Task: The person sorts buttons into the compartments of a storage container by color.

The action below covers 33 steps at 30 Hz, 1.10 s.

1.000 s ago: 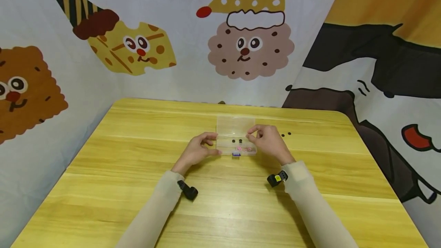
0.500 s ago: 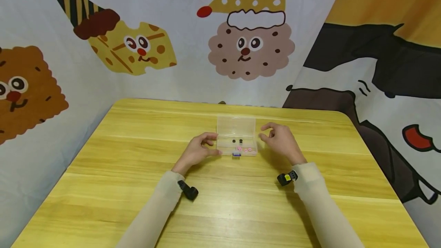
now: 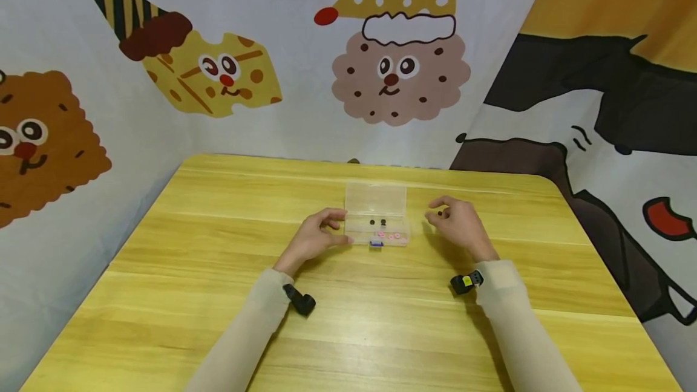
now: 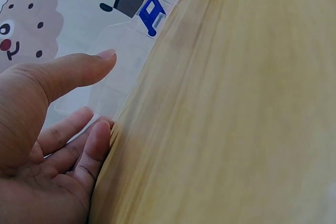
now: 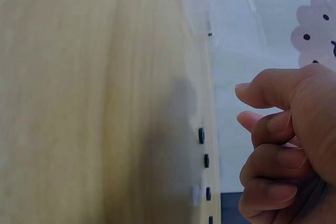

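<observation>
A person in cream sleeves (image 3: 242,319) works with both hands at a clear plastic box (image 3: 357,223), set on a wood-grain table (image 3: 359,331) with its lid (image 3: 376,199) raised at the back. The left hand (image 3: 314,237) grasps the box by its left end, thumb at the near corner and fingers toward the far side. The right hand (image 3: 458,222), near the box's right end but apart from it, is released and holds nothing, thumb and forefinger parted and the other fingers curled toward the palm. Beyond that same end of the box, close to the right hand, small black discs (image 5: 201,135) sit in a line on the tabletop. Inside the box, two dark pieces (image 3: 373,222) lie in the rear section, while pink pieces (image 3: 381,234) lie in the front section, toward the right. A blue latch (image 3: 376,244) marks the middle of the box's front. Behind the box hangs a pale cloth (image 3: 305,114) printed with a smiling cookie (image 3: 400,92) in a spotted cap.
</observation>
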Each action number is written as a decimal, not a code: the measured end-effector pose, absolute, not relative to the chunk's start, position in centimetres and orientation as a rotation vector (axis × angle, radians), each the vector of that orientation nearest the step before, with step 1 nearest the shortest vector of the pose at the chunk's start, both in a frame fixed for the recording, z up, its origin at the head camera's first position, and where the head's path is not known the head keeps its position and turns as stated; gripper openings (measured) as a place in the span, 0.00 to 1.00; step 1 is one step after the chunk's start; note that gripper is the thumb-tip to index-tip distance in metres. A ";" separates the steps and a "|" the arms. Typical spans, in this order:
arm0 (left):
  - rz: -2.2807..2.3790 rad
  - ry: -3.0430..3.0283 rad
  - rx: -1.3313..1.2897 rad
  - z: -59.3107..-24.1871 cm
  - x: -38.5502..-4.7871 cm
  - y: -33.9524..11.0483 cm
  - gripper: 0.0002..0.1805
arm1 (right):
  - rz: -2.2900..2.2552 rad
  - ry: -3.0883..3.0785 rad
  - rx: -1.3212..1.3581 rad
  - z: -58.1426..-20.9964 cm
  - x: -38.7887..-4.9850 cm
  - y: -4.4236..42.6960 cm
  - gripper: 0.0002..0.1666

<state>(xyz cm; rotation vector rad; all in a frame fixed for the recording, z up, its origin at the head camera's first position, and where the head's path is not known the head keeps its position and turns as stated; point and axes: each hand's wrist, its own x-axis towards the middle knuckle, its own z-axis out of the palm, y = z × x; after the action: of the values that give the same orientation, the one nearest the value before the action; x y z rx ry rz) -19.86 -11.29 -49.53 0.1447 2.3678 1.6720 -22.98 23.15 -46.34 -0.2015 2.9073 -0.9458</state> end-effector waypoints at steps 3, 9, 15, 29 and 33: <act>1.678 2.363 0.158 -49.4 -19.9 -11.3 0.35 | -0.946 2.904 -0.196 -46.6 -23.1 23.7 0.22; 1.672 2.370 0.162 -49.2 -20.0 -11.1 0.34 | -0.960 2.891 -0.190 -46.8 -23.1 24.2 0.21; 1.664 2.386 0.163 -49.3 -20.1 -11.2 0.34 | -0.989 2.898 -0.184 -47.0 -23.2 24.6 0.21; 1.666 2.363 0.151 -49.4 -19.9 -11.3 0.34 | -0.975 2.827 -0.118 -47.4 -23.4 26.3 0.20; 1.673 2.352 0.146 -49.3 -19.9 -11.3 0.33 | -0.933 2.810 -0.121 -47.3 -23.3 26.4 0.20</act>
<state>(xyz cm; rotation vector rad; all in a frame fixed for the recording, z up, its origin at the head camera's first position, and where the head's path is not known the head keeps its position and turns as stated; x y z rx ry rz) -19.90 -11.27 -49.35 0.1455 2.3517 1.6727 -23.29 26.36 -47.30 -0.1207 2.8096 -0.9327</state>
